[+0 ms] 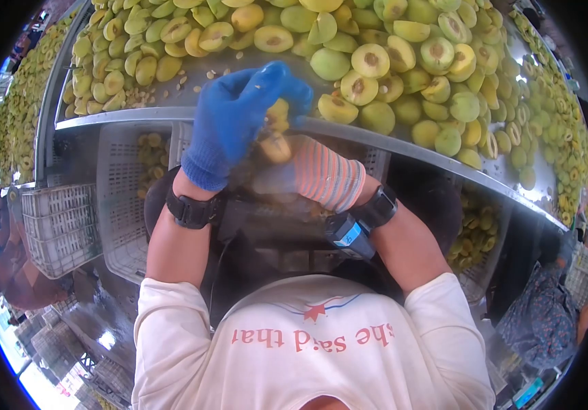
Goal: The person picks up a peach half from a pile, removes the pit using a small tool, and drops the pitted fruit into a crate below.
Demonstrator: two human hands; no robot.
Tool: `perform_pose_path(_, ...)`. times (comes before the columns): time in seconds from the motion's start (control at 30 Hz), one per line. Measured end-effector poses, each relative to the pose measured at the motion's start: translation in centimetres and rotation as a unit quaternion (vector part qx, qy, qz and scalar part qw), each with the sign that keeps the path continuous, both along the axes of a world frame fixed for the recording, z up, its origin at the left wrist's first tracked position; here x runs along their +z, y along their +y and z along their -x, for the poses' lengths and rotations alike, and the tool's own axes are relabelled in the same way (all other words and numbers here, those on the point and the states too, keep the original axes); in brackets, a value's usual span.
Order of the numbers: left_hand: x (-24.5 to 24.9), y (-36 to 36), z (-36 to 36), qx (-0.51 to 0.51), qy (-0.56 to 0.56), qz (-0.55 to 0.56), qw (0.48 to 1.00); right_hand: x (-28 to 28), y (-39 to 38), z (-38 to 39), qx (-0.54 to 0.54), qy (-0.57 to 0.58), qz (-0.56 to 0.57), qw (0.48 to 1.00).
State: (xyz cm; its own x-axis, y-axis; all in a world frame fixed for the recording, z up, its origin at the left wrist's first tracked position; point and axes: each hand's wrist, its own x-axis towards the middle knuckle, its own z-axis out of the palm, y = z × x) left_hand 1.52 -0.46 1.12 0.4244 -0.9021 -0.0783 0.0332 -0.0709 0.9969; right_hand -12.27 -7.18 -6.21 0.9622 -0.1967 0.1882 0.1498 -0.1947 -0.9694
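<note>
My left hand [239, 116], in a blue glove, is raised at the table's near edge with its fingers curled and blurred by motion. Just under those fingers are pieces of yellow cut fruit [276, 145], close to both hands. My right hand [314, 172] wears a striped knit glove and sits lower, beside the fruit; its fingertips are smeared, and what they hold cannot be made out. Halved green-yellow fruits [370, 61], many showing brown pit centres, are piled on the metal table [239, 65] beyond my hands.
A white crate [119, 205] with fruit stands below the table edge at left, and another holds fruit [475, 232] at right. Stacked crates [61, 225] are further left. Other people [540, 307] sit at both sides. Small pits lie on the table.
</note>
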Motion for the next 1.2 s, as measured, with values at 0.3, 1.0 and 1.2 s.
perform_pose_path(0.3, 0.3, 0.7, -0.9, -0.117, 0.022, 0.056, 0.991, 3.5, -0.8, 1.1, 0.124, 0.238, -0.314, 0.911)
perform_pose_path(1.0, 4.1, 18.2, -6.5, 0.356, -0.096, -0.057, 0.928, 5.7, -3.0, 8.4, 0.044, 0.337, 0.337, 0.878)
perform_pose_path(1.2, 2.8, 14.0, -8.4, 0.170, -0.431, -0.125, 0.877, 6.3, -1.8, 7.6, 0.027, 0.349, 0.340, 0.873)
